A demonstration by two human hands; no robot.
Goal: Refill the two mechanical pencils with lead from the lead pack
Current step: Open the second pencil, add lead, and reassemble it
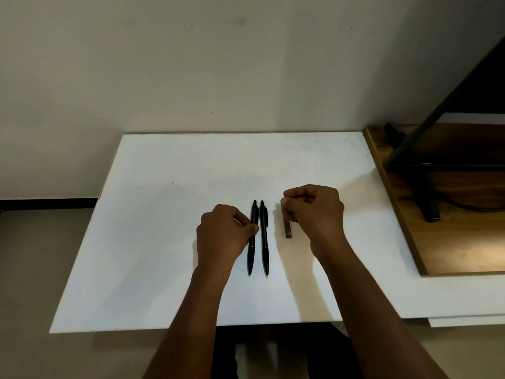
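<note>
Left hand (pixel 222 233) curls over the white worktop (pixel 153 242), thumb and fingers pinching the left pencil (pixel 250 258) at mid-barrel. The right pencil (pixel 264 242) lies just beside it. Right hand (pixel 314 212), fingers curled, grips the far end of the lead pack (pixel 288 231). A wooden board (pixel 451 247) lies further right.
</note>
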